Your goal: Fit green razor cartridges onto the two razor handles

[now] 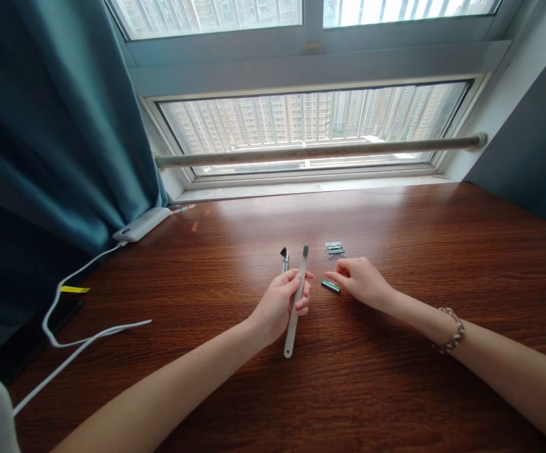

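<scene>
My left hand grips a long white toothbrush around its middle, bristle head pointing away from me and handle end near the wooden table. Just left of the brush, a silver razor handle shows behind my fingers; I cannot tell whether my hand touches it. My right hand rests on the table with its fingertips on a small green razor cartridge. A clear pack of green cartridges lies just beyond that hand.
A white power bank sits at the table's back left, its white cable looping toward me. A teal curtain hangs on the left. A window with a rail runs behind the table.
</scene>
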Demonstrator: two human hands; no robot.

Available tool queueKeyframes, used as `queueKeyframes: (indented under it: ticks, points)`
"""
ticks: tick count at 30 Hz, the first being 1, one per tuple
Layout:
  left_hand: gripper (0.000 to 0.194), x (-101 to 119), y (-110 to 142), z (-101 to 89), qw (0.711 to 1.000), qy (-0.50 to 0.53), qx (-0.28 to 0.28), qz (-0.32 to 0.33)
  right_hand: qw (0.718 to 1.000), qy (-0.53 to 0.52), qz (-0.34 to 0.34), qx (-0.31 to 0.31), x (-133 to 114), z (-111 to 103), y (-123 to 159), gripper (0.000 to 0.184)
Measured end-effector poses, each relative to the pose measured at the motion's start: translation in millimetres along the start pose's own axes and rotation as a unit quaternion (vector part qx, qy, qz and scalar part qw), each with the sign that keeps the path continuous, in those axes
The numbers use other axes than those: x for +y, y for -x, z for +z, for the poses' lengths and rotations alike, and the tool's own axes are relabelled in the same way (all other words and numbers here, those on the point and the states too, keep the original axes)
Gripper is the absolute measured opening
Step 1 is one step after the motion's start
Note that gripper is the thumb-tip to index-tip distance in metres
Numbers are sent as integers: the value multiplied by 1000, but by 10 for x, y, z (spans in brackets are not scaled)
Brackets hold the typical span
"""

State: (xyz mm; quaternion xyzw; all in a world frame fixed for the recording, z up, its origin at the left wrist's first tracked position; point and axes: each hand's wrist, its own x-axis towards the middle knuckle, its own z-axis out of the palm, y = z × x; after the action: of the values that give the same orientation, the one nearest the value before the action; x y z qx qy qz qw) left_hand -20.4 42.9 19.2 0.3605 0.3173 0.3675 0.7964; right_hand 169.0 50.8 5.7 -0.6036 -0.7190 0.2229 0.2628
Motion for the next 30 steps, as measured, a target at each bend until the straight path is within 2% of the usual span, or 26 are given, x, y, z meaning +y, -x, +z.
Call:
queueKeyframes:
  ticks: [2, 3, 5, 7, 9, 11, 14, 17, 20, 25, 30]
  points:
    - [9, 1, 4, 13, 1000, 3, 0, 29, 997, -65, -27, -37, -106, 24, 69, 42]
    - [8, 6, 8, 20, 999, 5, 1, 41, 988, -126, -21, -89, -165, 41, 108, 44]
    - [7, 18, 20, 33, 998, 14, 7, 57, 940, -269, 33, -208, -277, 74, 184, 47]
    - [7, 30, 34, 44, 997, 31, 13, 70, 871, -395, 85, -279, -367, 98, 249, 52]
    - [7, 40, 50, 54, 995, 43, 17, 83, 804, -494, 105, -313, -425, 109, 299, 52]
    - [10, 44, 67, 66, 996, 41, 14, 82, 754, -559, 106, -328, -455, 114, 338, 44]
    - [14, 44, 84, 84, 997, 17, -6, 73, 724, -602, 114, -317, -472, 124, 380, 32]
    - [14, 47, 82, 92, 995, -31, -24, 97, 728, -607, 133, -289, -474, 118, 398, 32]
    - [14, 63, 66, 82, 985, -114, -28, 130, 759, -591, 103, -253, -460, 78, 377, 36]
    - [13, 58, 61, 63, 940, -294, -32, 168, 834, -543, 17, -94, -406, -80, 233, 27]
    - [17, -26, 111, 62, 917, -347, -81, 178, 885, -464, -14, 31, -351, -389, 75, 29]
